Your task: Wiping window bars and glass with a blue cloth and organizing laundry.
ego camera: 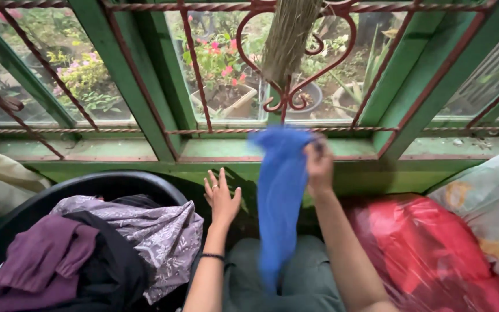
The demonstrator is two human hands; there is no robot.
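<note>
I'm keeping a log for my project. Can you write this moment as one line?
right hand: grip shut on blue cloth, held up | left hand: open, empty | basket: clothes at left

We see our right hand [319, 164] pinching a blue cloth [278, 196] that hangs before the green window frame [116, 75]; our left hand [222, 196] spreads empty beside a black basket [36, 202] heaped with purple and patterned clothes [145, 231].

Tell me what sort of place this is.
Probably a home, by a garden-facing window: green window frame with red metal grille, black laundry basket full of clothes, right hand holding up a blue cloth.
</note>
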